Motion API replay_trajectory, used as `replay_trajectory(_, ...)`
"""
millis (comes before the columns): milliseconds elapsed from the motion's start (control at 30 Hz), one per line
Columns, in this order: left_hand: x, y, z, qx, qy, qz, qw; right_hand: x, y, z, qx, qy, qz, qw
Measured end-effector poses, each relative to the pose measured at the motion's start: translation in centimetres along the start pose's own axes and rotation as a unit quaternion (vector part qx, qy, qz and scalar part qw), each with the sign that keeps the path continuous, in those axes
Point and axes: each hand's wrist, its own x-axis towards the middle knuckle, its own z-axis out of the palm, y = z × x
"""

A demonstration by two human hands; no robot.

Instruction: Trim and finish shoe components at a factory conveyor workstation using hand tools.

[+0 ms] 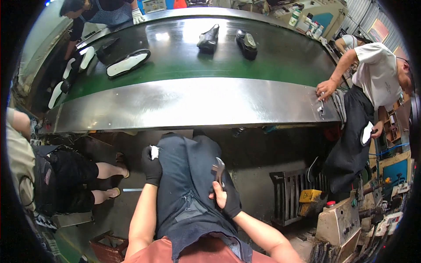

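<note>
A long conveyor belt (184, 65), dark with a green sheen, curves across the upper half of a crowded workshop, its near side bordered by a broad, shiny steel ledge (188, 101). Around it are co-workers: one in a white T-shirt (377, 65) at the right, one hand on the ledge's end, another in dark shorts (70, 175) at the left, and a third in a checked apron (112, 16) beyond the belt. Below the ledge, the camera wearer's dark blue apron (182, 162) fills the centre. To its right are a slatted black metal rack (285, 193) and a yellow box (310, 196). On the belt, a black shoe with a white sole (128, 64) lies sole up at the left; two dark shoes (208, 38) sit farther right. The wearer's right hand (226, 199), in a black glove that bares the thumb, grasps a metal hand tool (219, 168) with a curved head, held in front of the apron. The gloved left hand (151, 166) is beside the apron's left edge; a small white piece (154, 152) shows at its fingers, but whether it is gripped I cannot tell.
</note>
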Motion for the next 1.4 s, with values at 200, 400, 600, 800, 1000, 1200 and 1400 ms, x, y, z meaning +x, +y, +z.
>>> replay_trajectory(200,1.3,2.9,0.8,0.032,-0.035,0.094,0.994,3.6,5.9,-0.7,0.238,0.122,0.138,0.954)
replay_trajectory(400,13.3,6.0,-0.4,-0.007,-0.070,0.080,0.994,8.7,6.2,-1.5,0.268,0.122,0.234,0.926)
replay_trajectory(600,37.5,-3.6,-0.8,0.239,-0.019,0.131,0.962,11.6,9.2,-2.3,0.295,0.134,0.323,0.889)
replay_trajectory(800,52.8,-7.7,0.6,0.215,-0.014,0.004,0.976,14.1,4.9,-0.4,0.249,0.164,0.365,0.882)
replay_trajectory(1000,48.2,-1.9,4.4,0.450,-0.063,-0.082,0.887,15.0,4.6,-0.9,0.266,0.159,0.357,0.881)
replay_trajectory(1200,43.8,-3.2,3.0,0.305,-0.014,0.019,0.952,15.6,7.9,-1.2,0.262,0.107,0.366,0.887)
replay_trajectory(1400,38.5,7.5,0.7,-0.118,-0.111,-0.281,0.946,15.0,4.6,-0.8,0.252,0.116,0.271,0.922)
